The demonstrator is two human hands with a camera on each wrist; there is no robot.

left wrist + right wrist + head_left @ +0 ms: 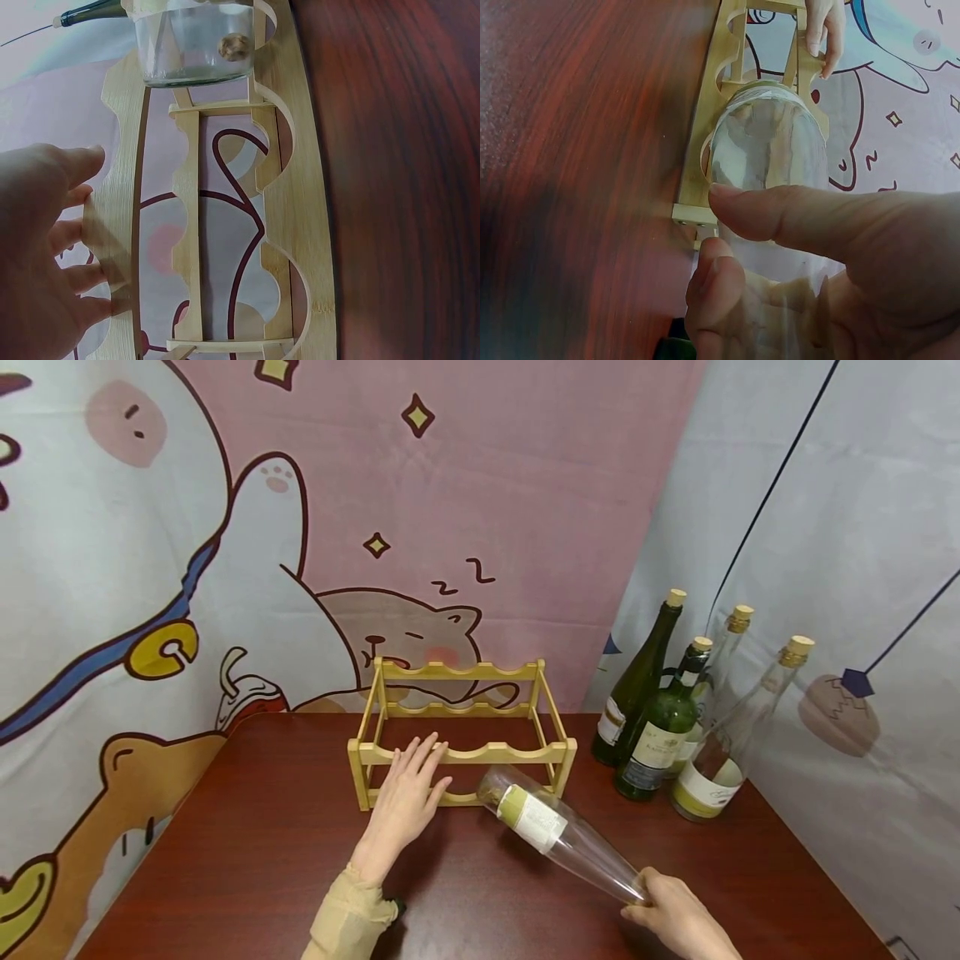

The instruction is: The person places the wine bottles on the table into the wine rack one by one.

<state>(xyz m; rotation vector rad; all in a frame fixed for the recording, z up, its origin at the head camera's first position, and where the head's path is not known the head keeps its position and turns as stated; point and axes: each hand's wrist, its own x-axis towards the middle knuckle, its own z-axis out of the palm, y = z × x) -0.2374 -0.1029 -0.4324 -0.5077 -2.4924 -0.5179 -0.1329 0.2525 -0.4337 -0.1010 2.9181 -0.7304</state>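
A wooden wine rack (459, 752) with scalloped rails stands on the dark red table. My left hand (408, 789) rests on its front upper rail, left of the middle, with the fingers extended. By its neck, my right hand (678, 914) grips a clear glass bottle (592, 847) with a white and green label. The bottle lies tilted in the air, its base at the right front of the rack. In the left wrist view the bottle's base (196, 45) shows a cork-coloured lump inside. Whether the base touches the rack, I cannot tell.
Several corked bottles stand at the table's right rear, among them a tall dark green bottle (637, 685), a green bottle (662, 735) and a clear bottle (750, 727). A printed cloth (517, 518) hangs behind the table (247, 860).
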